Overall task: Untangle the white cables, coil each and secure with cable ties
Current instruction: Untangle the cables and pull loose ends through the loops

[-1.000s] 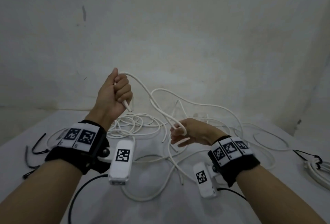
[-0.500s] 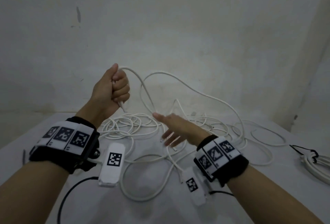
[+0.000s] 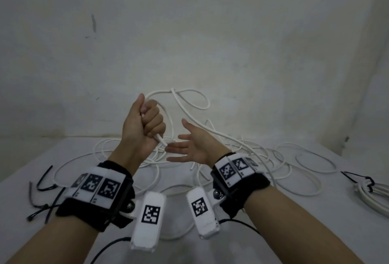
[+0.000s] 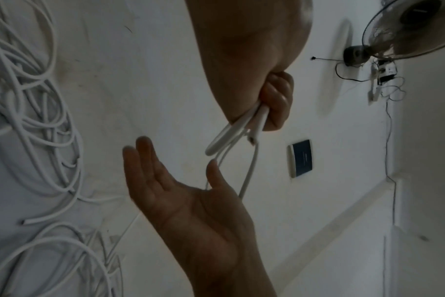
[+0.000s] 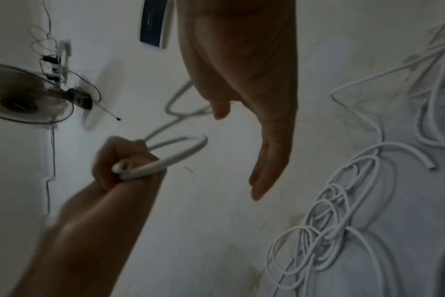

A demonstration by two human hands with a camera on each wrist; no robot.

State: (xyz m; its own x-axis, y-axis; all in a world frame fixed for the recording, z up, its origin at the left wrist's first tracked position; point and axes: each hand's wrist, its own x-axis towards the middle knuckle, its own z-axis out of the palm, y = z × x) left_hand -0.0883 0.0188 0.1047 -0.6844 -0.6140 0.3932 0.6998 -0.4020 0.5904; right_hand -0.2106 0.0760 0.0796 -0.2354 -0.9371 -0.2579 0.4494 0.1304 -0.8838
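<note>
My left hand (image 3: pixel 147 122) is raised in a fist and grips a white cable (image 3: pixel 189 99). The cable's cut end (image 3: pixel 161 139) pokes out below the fist, and a loop arcs above and to the right. My right hand (image 3: pixel 190 146) is just right of the fist, fingers spread, holding nothing; the cable passes behind it. The left wrist view shows the fist (image 4: pixel 272 100) on doubled cable (image 4: pixel 226 136) above the flat right palm (image 4: pixel 186 197). Tangled white cables (image 3: pixel 126 154) cover the table behind both hands.
Loose black cable ties (image 3: pixel 44 181) lie at the table's left. At the right edge sits a coiled white cable (image 3: pixel 372 196) bound with a black tie. A bare wall stands close behind the table; it carries a fan (image 4: pixel 407 30).
My right hand let go of the cable it pinched, opened and moved up toward the left fist. The cable loop now arcs higher. The left fist kept its grip.
</note>
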